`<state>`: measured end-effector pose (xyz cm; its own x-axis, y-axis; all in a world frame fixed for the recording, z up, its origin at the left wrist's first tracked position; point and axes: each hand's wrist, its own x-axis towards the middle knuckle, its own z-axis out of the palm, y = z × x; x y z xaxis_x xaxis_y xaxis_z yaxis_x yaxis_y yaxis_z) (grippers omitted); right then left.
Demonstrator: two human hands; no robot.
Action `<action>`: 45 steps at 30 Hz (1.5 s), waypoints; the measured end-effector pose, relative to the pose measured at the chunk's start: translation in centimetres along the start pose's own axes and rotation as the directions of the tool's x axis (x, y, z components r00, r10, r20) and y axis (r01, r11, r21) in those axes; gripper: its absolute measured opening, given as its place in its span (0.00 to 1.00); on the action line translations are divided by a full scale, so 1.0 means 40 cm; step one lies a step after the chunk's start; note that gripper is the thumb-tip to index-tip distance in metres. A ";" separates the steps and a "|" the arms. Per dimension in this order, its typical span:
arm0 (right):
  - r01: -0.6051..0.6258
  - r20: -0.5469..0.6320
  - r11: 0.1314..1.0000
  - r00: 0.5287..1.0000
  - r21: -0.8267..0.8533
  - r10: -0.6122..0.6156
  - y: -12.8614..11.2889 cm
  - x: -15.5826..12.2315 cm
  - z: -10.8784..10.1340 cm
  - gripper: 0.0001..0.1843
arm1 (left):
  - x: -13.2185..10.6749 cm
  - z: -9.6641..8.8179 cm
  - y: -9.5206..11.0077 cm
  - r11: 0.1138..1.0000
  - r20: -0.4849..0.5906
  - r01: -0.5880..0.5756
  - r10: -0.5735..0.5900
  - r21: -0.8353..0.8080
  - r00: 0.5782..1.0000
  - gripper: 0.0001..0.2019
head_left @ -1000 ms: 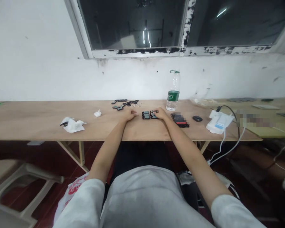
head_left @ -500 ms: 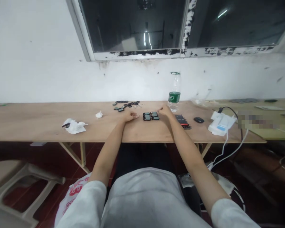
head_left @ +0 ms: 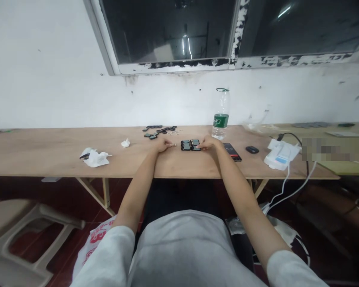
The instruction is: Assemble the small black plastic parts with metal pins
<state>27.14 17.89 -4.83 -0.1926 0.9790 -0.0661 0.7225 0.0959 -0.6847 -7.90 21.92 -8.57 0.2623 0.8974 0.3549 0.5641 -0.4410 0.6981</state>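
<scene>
Six small black-framed pieces with grey-green faces lie in a tight block on the wooden table. My right hand reaches in from the right, its fingertips pinched together and touching the near right piece of the block. Whatever those fingertips may hold is too small to make out. On the block's left, my left hand rests on the table with thumb and fingers slightly apart. Tiny pale bits lie just off its fingertips, and it appears to grip nothing.
Behind my left hand are a loose pile of similar black pieces and scattered pale bits. A water bottle, phone, dark oval case and white power strip stand to the right; crumpled tissues lie left.
My right hand has moved left and slightly nearer, from beside the block onto its near right piece. My left hand stays by the tiny pale bits.
</scene>
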 end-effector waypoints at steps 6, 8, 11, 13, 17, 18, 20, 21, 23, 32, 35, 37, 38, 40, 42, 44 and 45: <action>0.110 0.050 0.956 0.991 0.272 -0.128 -0.005 -0.010 0.004 0.18 | 0.004 0.037 0.043 0.985 -0.124 -0.161 0.167 0.056 0.978 0.11; 0.189 -0.076 0.907 0.982 0.377 -0.172 -0.016 -0.008 0.018 0.16 | 0.004 0.063 0.064 0.968 -0.082 -0.250 0.252 0.031 0.964 0.13; 0.320 -0.254 0.840 0.941 0.439 -0.225 -0.046 -0.005 0.048 0.14 | 0.005 0.097 0.099 0.935 -0.012 -0.353 0.353 0.027 0.935 0.15; 0.349 -0.303 0.824 0.925 0.446 -0.228 -0.066 -0.006 0.068 0.13 | 0.005 0.110 0.116 0.917 -0.002 -0.396 0.397 0.052 0.918 0.15; 0.330 -0.289 0.797 0.935 0.505 -0.204 -0.095 -0.019 0.093 0.12 | 0.003 0.115 0.131 0.905 -0.001 -0.415 0.417 0.099 0.909 0.14; 0.332 -0.282 0.783 0.937 0.526 -0.208 -0.099 -0.023 0.095 0.12 | 0.002 0.115 0.132 0.906 0.001 -0.411 0.413 0.100 0.911 0.14; 0.340 -0.276 0.757 0.936 0.558 -0.217 -0.104 -0.029 0.098 0.12 | 0.000 0.116 0.135 0.913 0.004 -0.398 0.400 0.087 0.917 0.14; 0.342 -0.273 0.747 0.936 0.570 -0.220 -0.106 -0.032 0.100 0.13 | -0.001 0.116 0.136 0.918 0.002 -0.389 0.390 0.077 0.921 0.14; 0.343 -0.273 0.731 0.937 0.590 -0.220 -0.107 -0.033 0.102 0.14 | -0.002 0.118 0.138 0.930 -0.013 -0.362 0.364 0.056 0.931 0.13; 0.380 -0.243 0.709 0.925 0.594 -0.292 -0.084 -0.009 0.108 0.17 | -0.006 0.125 0.151 0.953 -0.068 -0.172 0.160 -0.249 0.985 0.12; 0.401 -0.217 0.724 0.915 0.561 -0.339 -0.072 -0.002 0.104 0.16 | -0.009 0.125 0.155 0.932 -0.026 -0.062 0.056 -0.357 0.998 0.22; 0.413 -0.202 0.736 0.909 0.536 -0.364 -0.070 -0.006 0.100 0.16 | -0.009 0.122 0.155 0.923 -0.015 -0.043 0.040 -0.381 0.999 0.25; 0.417 -0.194 0.742 0.907 0.524 -0.373 -0.072 -0.010 0.098 0.16 | -0.010 0.120 0.155 0.922 -0.010 -0.039 0.038 -0.384 0.999 0.25; 0.421 -0.171 0.755 0.904 0.503 -0.391 -0.078 -0.021 0.096 0.17 | -0.011 0.118 0.153 0.923 0.000 -0.029 0.031 -0.384 1.000 0.25; 0.422 -0.152 0.761 0.903 0.493 -0.402 -0.087 -0.032 0.096 0.18 | -0.012 0.117 0.151 0.927 0.015 -0.007 0.014 -0.376 1.000 0.25; 0.414 -0.149 0.766 0.907 0.491 -0.395 -0.094 -0.038 0.097 0.17 | -0.013 0.118 0.151 0.929 0.031 0.008 0.004 -0.371 1.000 0.25; 0.403 -0.153 0.774 0.913 0.487 -0.379 -0.096 -0.038 0.097 0.16 | -0.013 0.119 0.152 0.929 0.036 0.008 0.006 -0.369 0.999 0.24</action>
<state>22.06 15.34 -4.91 -0.3483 0.8846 0.3102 0.1581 0.3816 -0.9107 -0.90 18.85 -7.47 0.2937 0.8949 0.3360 0.2378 -0.4089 0.8811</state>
